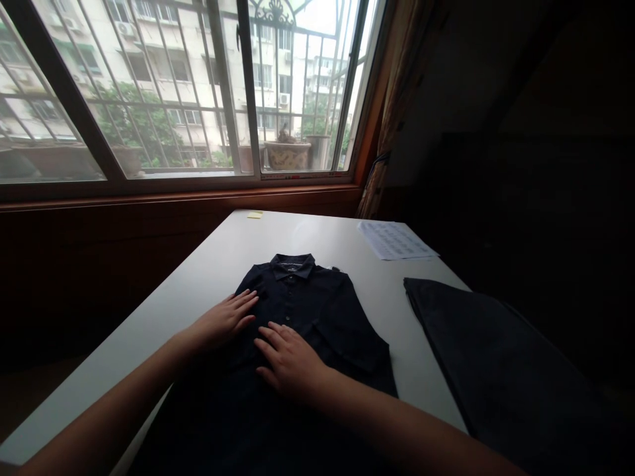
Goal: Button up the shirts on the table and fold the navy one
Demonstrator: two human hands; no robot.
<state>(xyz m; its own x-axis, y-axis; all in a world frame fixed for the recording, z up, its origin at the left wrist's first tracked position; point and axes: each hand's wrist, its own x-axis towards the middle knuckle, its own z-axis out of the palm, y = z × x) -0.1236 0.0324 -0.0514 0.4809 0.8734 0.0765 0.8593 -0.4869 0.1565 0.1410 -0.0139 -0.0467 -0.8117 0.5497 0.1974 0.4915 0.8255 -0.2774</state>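
Note:
A dark navy collared shirt (317,311) lies front side up on the white table, its collar toward the window and its buttons running down the middle. My left hand (225,320) rests on the shirt's left side below the shoulder, fingers stretched out. Across the button line, my right hand (288,357) lies on the chest with its fingers spread. Both palms face down on the cloth, and neither hand grips anything. The right-hand sleeve is spread outward. The lower part of the shirt fades into shadow near me.
Folded dark cloth (486,344) lies along the right side of the white table (198,258). Printed papers (394,240) are at the far right corner, and a yellow sticky note (254,215) is at the far edge. Beyond stands a barred window (248,86) with a curtain (389,119) beside it.

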